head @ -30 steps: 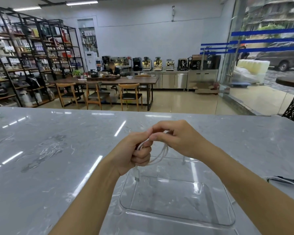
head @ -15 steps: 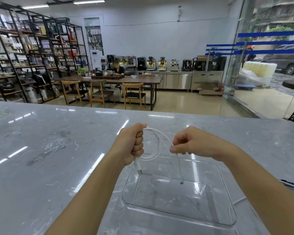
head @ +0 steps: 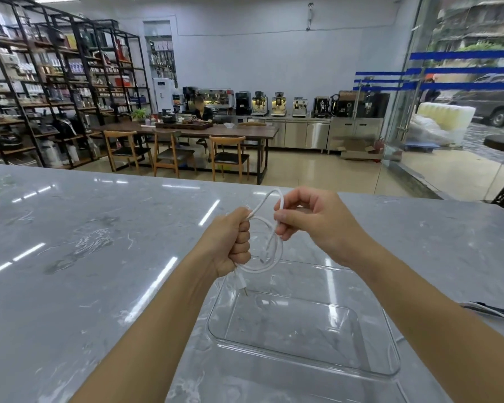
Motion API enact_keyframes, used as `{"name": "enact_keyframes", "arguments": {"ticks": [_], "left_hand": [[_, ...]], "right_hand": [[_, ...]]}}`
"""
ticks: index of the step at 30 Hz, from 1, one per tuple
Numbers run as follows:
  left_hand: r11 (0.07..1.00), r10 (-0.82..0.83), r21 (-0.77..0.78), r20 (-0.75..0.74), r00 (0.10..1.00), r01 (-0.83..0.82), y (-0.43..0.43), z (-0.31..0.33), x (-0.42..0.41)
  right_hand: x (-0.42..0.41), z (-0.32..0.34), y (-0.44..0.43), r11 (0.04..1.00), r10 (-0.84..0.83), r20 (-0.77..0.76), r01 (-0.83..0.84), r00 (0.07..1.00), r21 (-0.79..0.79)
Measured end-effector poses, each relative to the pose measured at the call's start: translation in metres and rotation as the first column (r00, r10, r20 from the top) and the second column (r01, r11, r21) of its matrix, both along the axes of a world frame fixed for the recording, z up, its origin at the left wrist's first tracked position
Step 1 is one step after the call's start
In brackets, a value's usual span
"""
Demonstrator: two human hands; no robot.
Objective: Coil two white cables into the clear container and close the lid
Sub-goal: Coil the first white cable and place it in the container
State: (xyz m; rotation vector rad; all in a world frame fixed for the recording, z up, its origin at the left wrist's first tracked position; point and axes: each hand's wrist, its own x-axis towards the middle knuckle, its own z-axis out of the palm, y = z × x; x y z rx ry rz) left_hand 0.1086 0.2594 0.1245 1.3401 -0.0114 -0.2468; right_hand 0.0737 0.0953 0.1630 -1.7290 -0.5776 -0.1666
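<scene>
A white cable (head: 269, 258) hangs in loops between both hands, above the far edge of the clear container (head: 390, 344). My left hand (head: 230, 242) is fisted around the gathered loops, and one plug end dangles below it over the container. My right hand (head: 312, 219) pinches a strand of the same cable just right of the left fist and holds up a small upper loop. The container lies open on the marble counter (head: 70, 257) with nothing inside. A second white cable (head: 495, 314) lies at the right edge, partly hidden by my right forearm.
A dark flat object (head: 498, 311) sits by the second cable at the right edge. The container's clear lid cannot be made out. Beyond the counter stand a wooden table with chairs (head: 186, 141), shelving at left and a glass wall at right.
My right hand swung out to the right, then came back up to the left fist, laying another loop of cable there. The view shifted slightly.
</scene>
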Motion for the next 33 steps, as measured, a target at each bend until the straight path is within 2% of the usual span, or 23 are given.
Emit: {"name": "enact_keyframes", "arguments": {"ticks": [4, 11, 12, 14, 17, 19, 22, 24, 26, 28, 29, 33], "left_hand": [[1.000, 0.015, -0.009, -0.041, 0.999, -0.015, 0.006, -0.006, 0.000], [0.999, 0.013, -0.030, -0.077, 0.997, -0.016, 0.003, -0.011, 0.001], [1.000, 0.012, -0.027, -0.081, 0.997, -0.014, 0.003, -0.011, 0.002], [1.000, 0.004, -0.020, -0.089, 0.996, -0.005, 0.003, -0.011, 0.001], [1.000, -0.010, -0.021, -0.098, 0.995, 0.008, 0.001, -0.009, 0.002], [0.999, -0.018, -0.045, -0.110, 0.994, 0.013, -0.001, -0.009, 0.003], [0.997, -0.024, -0.072, -0.122, 0.992, 0.015, -0.001, -0.012, 0.004], [0.996, -0.041, -0.079, -0.121, 0.992, 0.031, -0.001, -0.013, 0.004], [0.996, -0.066, -0.075, -0.119, 0.991, 0.058, -0.003, -0.013, 0.003], [0.994, -0.091, -0.067, -0.119, 0.989, 0.083, -0.006, -0.011, 0.002], [0.994, -0.100, -0.061, -0.120, 0.988, 0.093, -0.008, -0.010, 0.001], [0.992, -0.124, -0.053, -0.132, 0.983, 0.118, -0.009, -0.008, 0.001]], "right_hand": [[0.000, -0.015, 0.007, 0.967, -0.094, 0.122, 0.120, 0.988, -0.225], [-0.002, -0.031, 0.014, 0.930, -0.209, 0.350, 0.296, 0.913, -0.218], [-0.002, -0.034, 0.014, 0.941, -0.207, 0.334, 0.281, 0.919, -0.190], [-0.001, -0.038, 0.013, 0.973, -0.210, 0.208, 0.225, 0.955, -0.050], [0.000, -0.041, 0.012, 0.960, -0.229, 0.026, 0.222, 0.973, 0.173], [0.001, -0.046, 0.012, 0.962, -0.254, 0.054, 0.246, 0.966, 0.121], [0.002, -0.054, 0.010, 0.928, -0.297, 0.229, 0.337, 0.927, -0.162], [0.005, -0.058, 0.009, 0.910, -0.303, 0.219, 0.350, 0.927, -0.222], [0.009, -0.060, 0.006, 0.940, -0.258, 0.045, 0.261, 0.965, -0.217], [0.011, -0.061, 0.004, 0.990, -0.105, -0.166, 0.087, 0.981, -0.110], [0.011, -0.064, 0.002, 0.999, -0.024, -0.222, 0.013, 0.975, -0.049], [0.012, -0.070, -0.002, 0.997, 0.080, -0.229, -0.076, 0.970, 0.026]]}}
